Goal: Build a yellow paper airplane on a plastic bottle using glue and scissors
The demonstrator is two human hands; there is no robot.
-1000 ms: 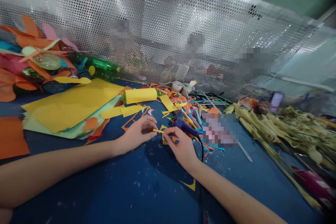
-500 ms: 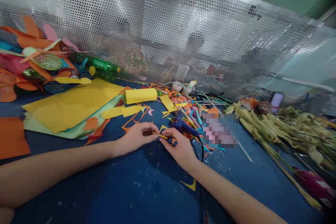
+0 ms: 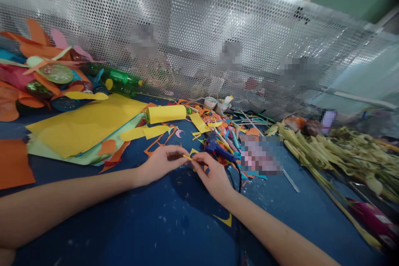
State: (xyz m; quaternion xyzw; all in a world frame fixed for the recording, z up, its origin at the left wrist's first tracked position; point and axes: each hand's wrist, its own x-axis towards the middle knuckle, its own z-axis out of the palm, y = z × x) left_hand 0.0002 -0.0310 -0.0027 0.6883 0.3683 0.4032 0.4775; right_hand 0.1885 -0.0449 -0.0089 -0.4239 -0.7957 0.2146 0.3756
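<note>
Yellow strip (image 3: pixel 187 157), small and thin, sits between the person's two hands, above the near middle of the blue bench (image 3: pixel 140 224). From where I stand, the left hand (image 3: pixel 163 164) holds one end, thumb and fingertips drawn into a narrow pinch, while the right hand (image 3: pixel 215 176) pinches the other end just as narrowly, the fingertips of both nearly meeting. Just beyond the right hand lies a blue glue gun (image 3: pixel 221 151), near a heap of paper scraps (image 3: pixel 215 116) in orange, yellow and pink. Past the left hand, a bottle (image 3: pixel 166 114) wrapped in yellow paper lies on its side, right of a stack topped by a large yellow sheet (image 3: pixel 90 124). Pale, dry-looking leaves (image 3: pixel 336 149) spread over on the right, and a perforated screen (image 3: pixel 193 29) stands behind everything.
</note>
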